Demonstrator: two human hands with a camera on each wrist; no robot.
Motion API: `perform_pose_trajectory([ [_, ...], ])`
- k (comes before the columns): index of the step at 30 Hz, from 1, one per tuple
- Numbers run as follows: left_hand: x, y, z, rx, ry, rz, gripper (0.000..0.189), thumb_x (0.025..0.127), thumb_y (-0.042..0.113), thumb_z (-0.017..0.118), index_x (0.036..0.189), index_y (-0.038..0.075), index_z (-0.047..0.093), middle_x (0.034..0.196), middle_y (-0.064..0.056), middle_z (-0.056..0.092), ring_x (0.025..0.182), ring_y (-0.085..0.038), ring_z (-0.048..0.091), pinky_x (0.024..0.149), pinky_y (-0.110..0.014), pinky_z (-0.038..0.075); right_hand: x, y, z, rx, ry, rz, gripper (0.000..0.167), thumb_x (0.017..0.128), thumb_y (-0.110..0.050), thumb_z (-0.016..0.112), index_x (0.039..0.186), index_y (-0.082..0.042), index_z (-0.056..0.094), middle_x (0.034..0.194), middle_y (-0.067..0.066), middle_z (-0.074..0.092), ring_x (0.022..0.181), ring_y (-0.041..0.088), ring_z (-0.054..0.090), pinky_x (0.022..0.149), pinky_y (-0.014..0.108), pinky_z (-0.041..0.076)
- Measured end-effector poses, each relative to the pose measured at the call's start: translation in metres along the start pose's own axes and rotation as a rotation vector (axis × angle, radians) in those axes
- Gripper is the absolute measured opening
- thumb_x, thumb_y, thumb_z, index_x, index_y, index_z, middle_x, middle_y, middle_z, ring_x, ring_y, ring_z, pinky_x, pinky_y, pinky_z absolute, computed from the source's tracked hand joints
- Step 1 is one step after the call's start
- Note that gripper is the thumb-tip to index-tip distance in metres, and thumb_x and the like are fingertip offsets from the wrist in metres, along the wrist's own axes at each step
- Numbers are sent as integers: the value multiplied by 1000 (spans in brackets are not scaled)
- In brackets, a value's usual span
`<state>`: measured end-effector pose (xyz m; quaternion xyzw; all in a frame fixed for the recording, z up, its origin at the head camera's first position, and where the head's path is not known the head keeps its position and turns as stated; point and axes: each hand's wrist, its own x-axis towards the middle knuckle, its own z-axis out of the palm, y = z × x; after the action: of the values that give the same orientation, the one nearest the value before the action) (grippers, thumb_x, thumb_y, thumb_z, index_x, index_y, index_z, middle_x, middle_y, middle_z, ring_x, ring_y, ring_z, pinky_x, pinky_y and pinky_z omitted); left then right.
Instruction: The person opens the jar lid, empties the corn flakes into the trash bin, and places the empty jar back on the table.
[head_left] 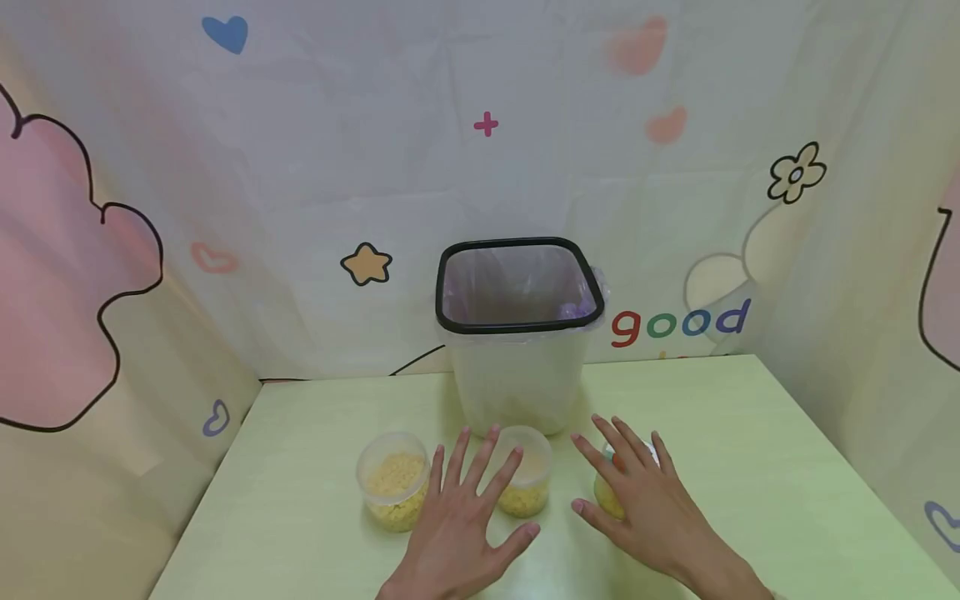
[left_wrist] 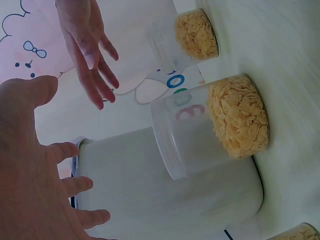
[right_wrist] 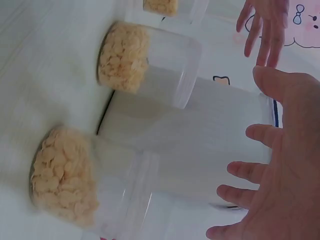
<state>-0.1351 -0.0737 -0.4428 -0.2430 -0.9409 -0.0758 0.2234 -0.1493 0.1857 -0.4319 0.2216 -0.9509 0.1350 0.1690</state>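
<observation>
Both hands are held over the table with fingers spread and nothing in them. My left hand (head_left: 457,529) hovers between the left clear jar (head_left: 397,514) and the middle clear jar (head_left: 525,500), overlapping both in the head view. My right hand (head_left: 652,508) partly hides the right clear jar (head_left: 604,498). Pale yellow flakes (left_wrist: 240,117) fill the lower part of the middle jar, which stands upright. In the right wrist view similar flakes (right_wrist: 65,175) lie in the right jar, with the fingers (right_wrist: 250,172) apart from it.
A whitish bin (head_left: 517,383) with a black rim and a thin plastic liner stands behind the jars, at the back of the pale green table (head_left: 292,467). Printed cloth (head_left: 360,125) hangs behind the table and on both sides.
</observation>
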Motion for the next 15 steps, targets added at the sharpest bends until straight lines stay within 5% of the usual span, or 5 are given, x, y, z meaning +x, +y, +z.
perform_pose_trajectory([
  [15, 7, 2, 7, -31, 30, 19, 73, 90, 71, 43, 153, 35, 33, 164, 1, 23, 151, -33, 23, 113, -61, 30, 3, 35, 6, -20, -26, 76, 72, 85, -58, 66, 148, -30, 44, 155, 10, 38, 143, 39, 32, 107, 71, 26],
])
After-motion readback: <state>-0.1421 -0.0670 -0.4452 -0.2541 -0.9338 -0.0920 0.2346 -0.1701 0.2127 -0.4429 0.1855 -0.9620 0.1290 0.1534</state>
